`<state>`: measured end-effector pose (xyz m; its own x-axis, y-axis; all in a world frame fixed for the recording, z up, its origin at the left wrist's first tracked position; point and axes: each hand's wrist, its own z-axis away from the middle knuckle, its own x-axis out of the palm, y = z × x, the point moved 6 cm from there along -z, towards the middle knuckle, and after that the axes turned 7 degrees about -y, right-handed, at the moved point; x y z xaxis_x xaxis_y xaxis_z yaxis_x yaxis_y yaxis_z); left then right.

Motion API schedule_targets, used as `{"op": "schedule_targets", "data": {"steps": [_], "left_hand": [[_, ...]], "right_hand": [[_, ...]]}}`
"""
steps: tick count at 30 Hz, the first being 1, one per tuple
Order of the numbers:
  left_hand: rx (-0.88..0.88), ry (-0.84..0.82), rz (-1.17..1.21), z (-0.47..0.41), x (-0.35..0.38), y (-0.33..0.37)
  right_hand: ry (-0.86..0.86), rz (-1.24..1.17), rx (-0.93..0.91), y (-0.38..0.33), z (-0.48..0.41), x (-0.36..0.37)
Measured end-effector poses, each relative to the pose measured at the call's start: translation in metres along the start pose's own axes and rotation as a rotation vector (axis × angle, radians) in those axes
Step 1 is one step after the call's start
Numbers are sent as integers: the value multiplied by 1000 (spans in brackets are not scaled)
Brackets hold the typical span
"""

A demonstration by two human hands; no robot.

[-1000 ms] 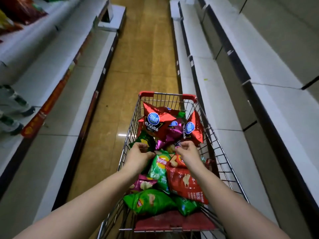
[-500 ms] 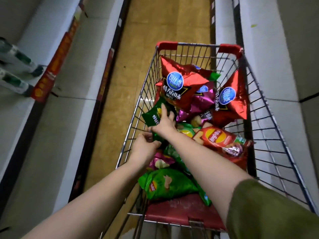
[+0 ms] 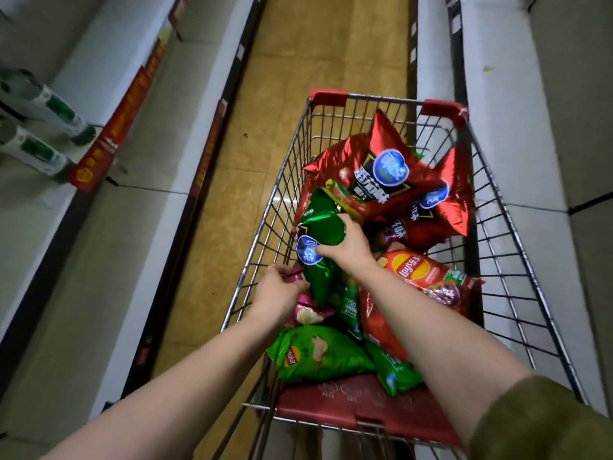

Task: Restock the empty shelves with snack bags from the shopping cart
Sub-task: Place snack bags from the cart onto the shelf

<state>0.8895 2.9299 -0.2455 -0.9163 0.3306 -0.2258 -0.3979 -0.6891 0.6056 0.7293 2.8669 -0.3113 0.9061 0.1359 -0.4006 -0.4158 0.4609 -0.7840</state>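
Right, white shelves [image 3: 109,247] run down both sides of the aisle with a yellow-brown floor [image 3: 298,61] between them. The left side carries a red price strip [image 3: 126,114] and a couple of bottles [image 3: 39,104]. Down the middle stands the wire shopping cart [image 3: 384,101], close beside the right-hand shelving and heaped with snack bags. There are big red bags [image 3: 374,174] at the far end, an orange-red bag [image 3: 414,267] towards the right wall, and a green chip bag [image 3: 318,353] at the near end by the red seat flap [image 3: 348,403]. The one in play is the shiny green bag [image 3: 323,224], tilted up along the cart's left wall. The right hand [image 3: 348,249] reaches across and clamps its middle, thumb at the round blue label. The left hand [image 3: 278,293] sits near, just below at the bag's bottom corner, fingers curled; whether it pinches this bag or the purple one underneath, I cannot tell. A thin ring [image 3: 272,267] shows on a left finger
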Motion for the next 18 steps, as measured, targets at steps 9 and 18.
{"op": "schedule_targets", "data": {"steps": [9, 18], "left_hand": [[39, -65, 26, 25, 18, 16], [22, -385, 433, 77, 49, 47]], "right_hand": [[-85, -547, -128, -16, 91, -57], [-33, -689, -383, -73, 176, -126]]}}
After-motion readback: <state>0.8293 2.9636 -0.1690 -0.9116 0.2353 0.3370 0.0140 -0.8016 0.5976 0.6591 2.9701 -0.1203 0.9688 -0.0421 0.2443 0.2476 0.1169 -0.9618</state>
